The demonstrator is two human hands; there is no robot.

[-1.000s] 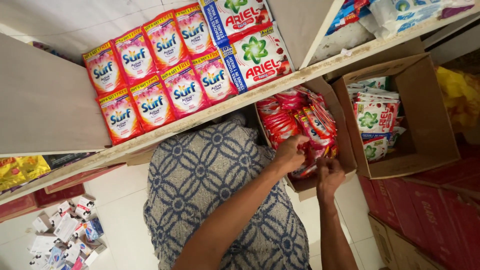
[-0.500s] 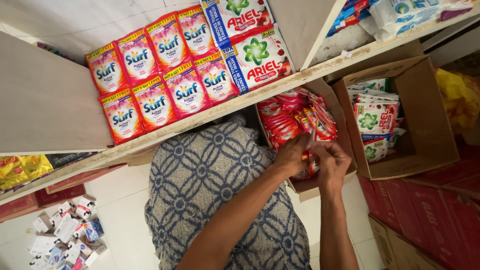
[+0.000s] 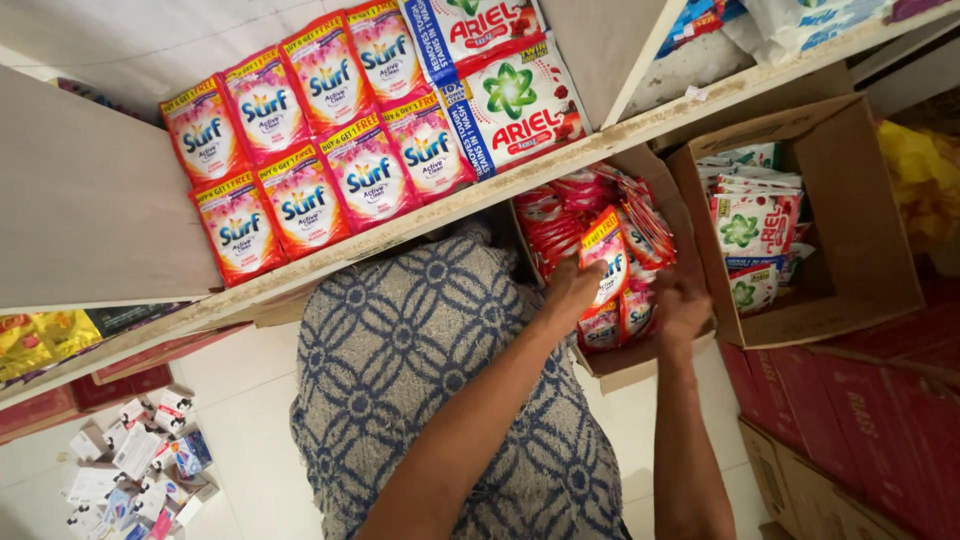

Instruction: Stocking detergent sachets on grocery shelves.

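Observation:
A brown cardboard box [image 3: 640, 365] under the shelf is full of small red and pink sachets [image 3: 575, 205]. My left hand [image 3: 572, 290] reaches into it and pinches one red and pink sachet [image 3: 606, 255], holding it upright above the others. My right hand [image 3: 682, 308] is in the same box just to the right, fingers curled down among the sachets; what it grips is hidden. Below my arms hangs my blue and grey patterned garment [image 3: 420, 370].
A wooden shelf [image 3: 420, 225] carries rows of pink detergent packets [image 3: 300, 150] and white and green packets [image 3: 515, 100]. A second open carton [image 3: 860, 250] with white and green sachets stands to the right. Red cartons [image 3: 880, 420] lie lower right. Small boxes [image 3: 130, 470] litter the tiled floor.
Both hands have pushed further into the sachet box. My left hand now holds a sachet upright, and my right hand has moved right and down into the pile.

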